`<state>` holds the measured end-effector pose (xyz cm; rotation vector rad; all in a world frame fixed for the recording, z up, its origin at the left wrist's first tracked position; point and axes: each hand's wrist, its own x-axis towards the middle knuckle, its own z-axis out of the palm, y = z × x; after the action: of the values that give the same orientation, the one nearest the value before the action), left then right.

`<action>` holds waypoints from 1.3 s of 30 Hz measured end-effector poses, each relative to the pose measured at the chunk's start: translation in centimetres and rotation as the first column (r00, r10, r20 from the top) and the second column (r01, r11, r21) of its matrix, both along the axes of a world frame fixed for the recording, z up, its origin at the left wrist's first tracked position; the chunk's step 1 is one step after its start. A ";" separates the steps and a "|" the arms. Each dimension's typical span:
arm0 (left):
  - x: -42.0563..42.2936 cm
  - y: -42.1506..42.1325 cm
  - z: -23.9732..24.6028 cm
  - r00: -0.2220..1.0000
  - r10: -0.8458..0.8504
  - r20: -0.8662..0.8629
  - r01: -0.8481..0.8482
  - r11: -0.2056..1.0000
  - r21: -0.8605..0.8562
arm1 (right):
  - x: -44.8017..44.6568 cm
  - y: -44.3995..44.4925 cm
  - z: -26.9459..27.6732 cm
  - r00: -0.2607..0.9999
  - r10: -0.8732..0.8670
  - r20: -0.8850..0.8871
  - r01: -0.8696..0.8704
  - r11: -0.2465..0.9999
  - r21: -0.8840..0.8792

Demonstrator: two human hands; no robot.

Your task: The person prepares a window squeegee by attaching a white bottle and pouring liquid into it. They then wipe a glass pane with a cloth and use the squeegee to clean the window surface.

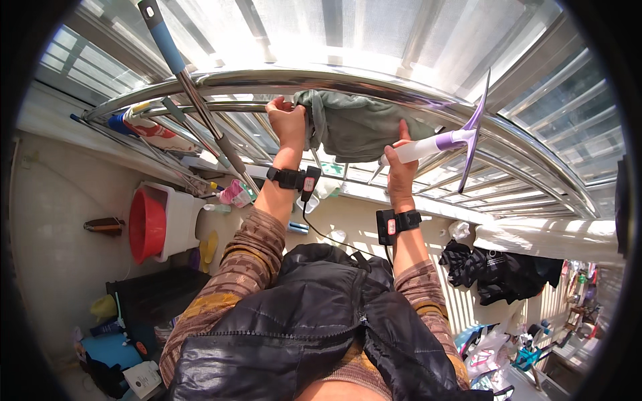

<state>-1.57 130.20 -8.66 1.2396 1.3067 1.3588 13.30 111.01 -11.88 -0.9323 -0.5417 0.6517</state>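
A grey-green cloth hangs bunched over the lower metal rail in front of the window. At its left end is my left hand, its fingers curled at the rail beside the cloth; whether they grip the fabric is hard to tell. My right hand is closed around the translucent white spray bottle of a window squeegee, with the index finger extended against the cloth. The squeegee's purple head and blade point to the right, near the upper rail.
Curved metal railings span the window. A telescopic pole leans across them at left. A red basin stands against a white tub on the left. Black clothing lies or hangs at right, above plastic bags.
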 end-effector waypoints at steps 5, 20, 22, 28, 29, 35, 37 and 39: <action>0.7 -5.9 -0.9 0.876 -0.368 -0.311 0.482 0.673 0.561 | -0.3 0.4 0.5 1.000 -0.027 0.006 0.027 1.000 -0.007; 9.4 -1.1 1.0 0.029 -0.290 -0.957 0.801 0.579 -0.151 | 1.5 -8.2 2.9 0.968 -0.120 0.222 0.109 0.992 0.061; 9.1 -2.7 -0.1 0.240 -0.079 -0.968 0.810 0.566 0.155 | 1.7 -11.1 3.2 0.958 -0.136 0.254 0.129 0.991 0.044; 9.0 -4.1 -0.9 0.511 0.189 -0.839 0.754 0.371 0.542 | 0.9 -18.0 2.3 0.944 -0.269 0.189 0.282 0.959 -0.040; 9.0 -4.2 -0.7 0.488 0.164 -0.857 0.767 0.389 0.511 | 0.6 -19.1 2.2 0.932 -0.303 0.198 0.322 0.944 -0.069; 8.3 -8.0 -1.1 0.528 -0.004 -0.849 0.784 0.387 0.485 | -0.3 -23.5 2.0 0.901 -0.408 0.147 0.427 0.895 -0.129; 8.5 -9.4 -1.3 0.529 0.094 -0.844 0.758 0.395 0.519 | -0.4 -24.3 2.1 0.891 -0.435 0.129 0.448 0.888 -0.104; 9.8 -9.0 -0.8 0.443 -0.016 -0.896 0.820 0.412 0.398 | -0.6 -24.8 2.3 0.881 -0.458 0.116 0.469 0.877 -0.101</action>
<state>8.20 121.16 -9.51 2.9476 0.5306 0.8919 12.74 86.18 -9.60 -1.1668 -0.3353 0.2094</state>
